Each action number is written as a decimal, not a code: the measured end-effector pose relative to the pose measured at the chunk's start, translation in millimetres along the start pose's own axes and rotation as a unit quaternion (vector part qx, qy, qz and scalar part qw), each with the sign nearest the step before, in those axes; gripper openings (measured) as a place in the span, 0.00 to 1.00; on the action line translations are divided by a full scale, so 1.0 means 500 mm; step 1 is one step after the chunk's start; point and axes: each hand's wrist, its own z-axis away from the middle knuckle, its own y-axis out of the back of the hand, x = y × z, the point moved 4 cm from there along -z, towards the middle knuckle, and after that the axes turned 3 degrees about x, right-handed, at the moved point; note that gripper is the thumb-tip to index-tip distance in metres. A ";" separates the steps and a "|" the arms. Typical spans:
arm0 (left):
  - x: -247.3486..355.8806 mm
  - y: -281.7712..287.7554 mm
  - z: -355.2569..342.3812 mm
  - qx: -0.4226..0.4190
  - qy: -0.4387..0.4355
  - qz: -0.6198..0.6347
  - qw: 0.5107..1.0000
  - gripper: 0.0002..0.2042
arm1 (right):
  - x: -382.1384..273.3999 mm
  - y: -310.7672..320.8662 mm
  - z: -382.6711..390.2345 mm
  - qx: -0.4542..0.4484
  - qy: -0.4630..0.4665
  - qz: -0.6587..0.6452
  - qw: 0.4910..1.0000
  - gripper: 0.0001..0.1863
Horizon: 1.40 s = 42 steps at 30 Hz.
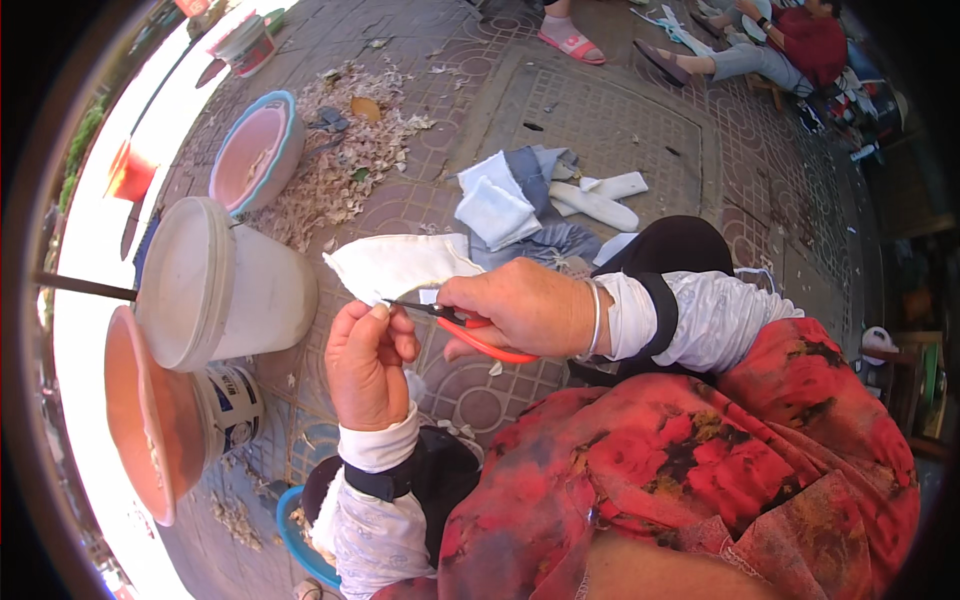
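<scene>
My right hand grips small orange-handled scissors, their dark blades pointing left. Just left of them, my left hand is raised with thumb and fingers pinched together. A small pale bit shows at its fingertips, by the blade tips; I cannot make out what it is. Beyond both hands lies a white padded cloth piece. Farther off, folded white cloth rests on grey-blue denim, with white insole-shaped pieces beside it.
On the left stand a lidded white bucket, an orange basin on a smaller bucket, and a pink-and-blue basin. Dry peelings litter the paving. A blue basin sits low by my left arm. Another person sits far right.
</scene>
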 end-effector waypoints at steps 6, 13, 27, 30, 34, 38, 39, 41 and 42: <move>0.001 0.011 -0.007 0.035 -0.001 -0.049 0.998 0.01 | -0.012 0.000 -0.009 -0.001 -0.043 -0.207 0.977 0.17; -0.010 0.000 -0.008 0.007 0.027 -0.006 1.000 0.01 | 0.020 0.023 -0.018 0.093 -0.066 -0.168 0.979 0.17; -0.027 -0.003 -0.002 -0.009 0.060 -0.055 0.997 0.03 | 0.030 0.009 -0.024 0.140 -0.004 -0.099 0.985 0.18; -0.021 0.006 -0.001 -0.023 0.081 -0.126 0.988 0.05 | 0.047 0.000 -0.033 0.101 -0.004 -0.208 0.973 0.20; -0.003 -0.012 -0.003 0.015 -0.065 -0.224 0.972 0.11 | 0.040 0.012 -0.026 -0.007 -0.148 -0.372 0.916 0.21; -0.001 -0.036 0.005 -0.091 -0.086 -0.264 0.956 0.17 | 0.032 0.010 -0.022 -0.036 -0.193 -0.418 0.887 0.22; -0.007 -0.036 0.006 -0.115 -0.045 -0.228 0.966 0.17 | 0.031 0.009 -0.021 -0.036 -0.192 -0.419 0.887 0.22; -0.006 -0.034 0.004 -0.107 -0.028 -0.219 0.969 0.15 | 0.035 0.008 -0.018 -0.025 -0.193 -0.424 0.884 0.22; -0.008 -0.032 0.004 -0.098 -0.009 -0.209 0.973 0.13 | 0.038 0.009 -0.017 -0.023 -0.193 -0.424 0.884 0.22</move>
